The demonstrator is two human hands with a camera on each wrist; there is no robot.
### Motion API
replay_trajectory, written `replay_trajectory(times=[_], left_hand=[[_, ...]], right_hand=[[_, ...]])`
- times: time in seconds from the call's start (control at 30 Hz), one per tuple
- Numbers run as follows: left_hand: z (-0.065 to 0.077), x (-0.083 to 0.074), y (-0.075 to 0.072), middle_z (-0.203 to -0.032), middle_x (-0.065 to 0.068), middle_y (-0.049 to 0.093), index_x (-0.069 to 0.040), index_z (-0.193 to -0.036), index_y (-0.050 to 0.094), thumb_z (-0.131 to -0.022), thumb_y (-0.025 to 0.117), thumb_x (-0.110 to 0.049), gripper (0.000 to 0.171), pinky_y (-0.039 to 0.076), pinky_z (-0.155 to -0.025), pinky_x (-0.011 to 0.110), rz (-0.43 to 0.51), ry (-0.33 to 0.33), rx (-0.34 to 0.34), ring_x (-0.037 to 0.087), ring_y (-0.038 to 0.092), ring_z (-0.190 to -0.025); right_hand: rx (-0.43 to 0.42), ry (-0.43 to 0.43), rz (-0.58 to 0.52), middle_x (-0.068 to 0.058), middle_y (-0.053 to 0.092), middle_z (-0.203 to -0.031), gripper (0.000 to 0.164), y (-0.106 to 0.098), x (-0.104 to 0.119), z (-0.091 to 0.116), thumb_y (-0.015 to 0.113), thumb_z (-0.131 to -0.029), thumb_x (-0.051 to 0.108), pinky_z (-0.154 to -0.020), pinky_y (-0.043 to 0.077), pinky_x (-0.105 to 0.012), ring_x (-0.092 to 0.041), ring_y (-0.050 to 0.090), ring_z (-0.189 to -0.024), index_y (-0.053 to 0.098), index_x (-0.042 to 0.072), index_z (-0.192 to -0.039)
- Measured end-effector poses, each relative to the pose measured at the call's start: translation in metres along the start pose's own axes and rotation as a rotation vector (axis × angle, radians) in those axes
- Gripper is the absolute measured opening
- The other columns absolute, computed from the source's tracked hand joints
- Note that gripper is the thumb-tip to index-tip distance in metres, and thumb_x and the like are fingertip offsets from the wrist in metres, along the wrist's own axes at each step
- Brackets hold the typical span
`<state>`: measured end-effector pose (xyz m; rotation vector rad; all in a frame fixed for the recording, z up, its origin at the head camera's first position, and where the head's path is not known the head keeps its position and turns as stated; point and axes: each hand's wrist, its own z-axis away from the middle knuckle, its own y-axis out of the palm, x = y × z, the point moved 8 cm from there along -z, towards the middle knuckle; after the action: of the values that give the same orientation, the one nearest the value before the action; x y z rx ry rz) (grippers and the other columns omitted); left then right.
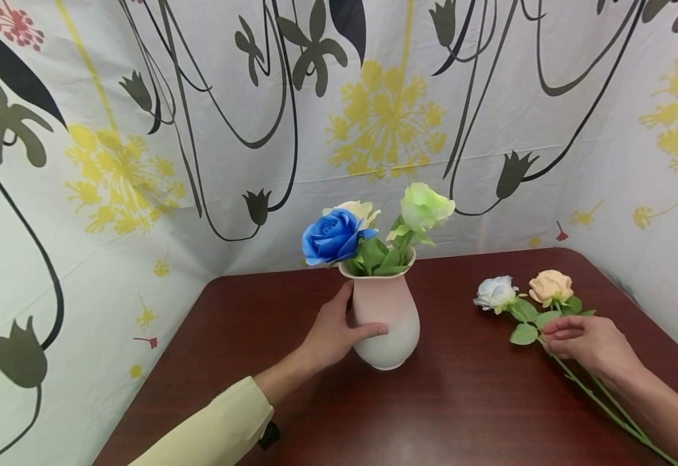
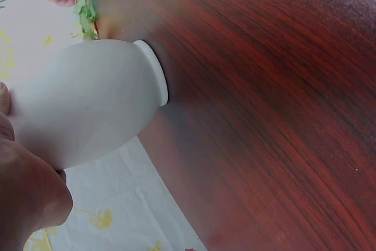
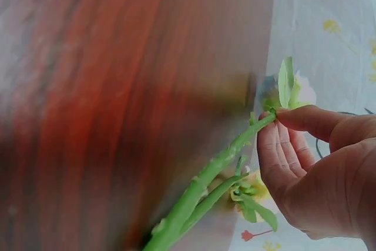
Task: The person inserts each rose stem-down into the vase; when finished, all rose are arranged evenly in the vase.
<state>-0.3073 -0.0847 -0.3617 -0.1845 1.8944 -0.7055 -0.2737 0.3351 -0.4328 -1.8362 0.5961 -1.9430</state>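
From the head view, the left hand [image 1: 335,333] is curling round the side of the pink vase [image 1: 388,317], which is standing upright mid-table [image 1: 245,349] with three roses in it. Well to its right, the right hand [image 1: 589,343] is resting on two loose stems [image 1: 601,398], their long axes running from the blooms near the vase side back toward the person.

At the left wrist, the palm [image 2: 29,192] is pressing the vase [image 2: 88,98] wall.

At the right wrist, blurred, the fingertips [image 3: 294,116] are seemingly pinching one stem [image 3: 205,186].
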Motion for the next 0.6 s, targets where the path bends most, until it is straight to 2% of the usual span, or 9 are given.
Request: replay_trajectory(times=[0.3, 0.5, 0.6], left_hand=[[-0.001, 0.001, 0.001, -0.147, -0.002, 0.06, -0.022, -0.16, 0.038, -0.087, 0.089, -0.042, 0.092, 0.051, -0.11, 0.043, 0.003, 0.001, 0.001, 0.018, 0.06, -0.13], [0.0, 0.001, 0.001, -0.147, -0.002, 0.06, -0.022, -0.16, 0.038, -0.088, 0.089, -0.043, 0.091, 0.051, -0.11, 0.044, 0.003, 0.0, 0.002, 0.018, 0.06, -0.13], [0.0, 0.001, 0.0, -0.147, -0.002, 0.06, -0.022, -0.16, 0.038, -0.088, 0.089, -0.043, 0.091, 0.051, -0.11, 0.044, 0.003, -0.002, 0.001, 0.018, 0.06, -0.13]], right_hand=[[0.02, 0.006, -0.063, -0.011, 0.077, -0.099, 0.031, 0.001, 0.014, 0.001, 0.074, -0.098, 0.003, -0.069, 0.061, -0.029, -0.005, 0.07, -0.079, 0.064, -0.018, -0.118], [0.021, -0.005, -0.183, 0.0, 0.078, -0.094, 0.031, 0.002, 0.025, 0.004, 0.071, -0.1, 0.0, -0.07, 0.062, -0.028, -0.002, 0.071, -0.08, 0.062, -0.021, -0.12], [0.025, -0.009, -0.226, 0.003, 0.079, -0.091, 0.027, 0.001, 0.029, 0.006, 0.07, -0.1, 0.001, -0.069, 0.06, -0.025, -0.001, 0.072, -0.081, 0.065, -0.017, -0.12]])
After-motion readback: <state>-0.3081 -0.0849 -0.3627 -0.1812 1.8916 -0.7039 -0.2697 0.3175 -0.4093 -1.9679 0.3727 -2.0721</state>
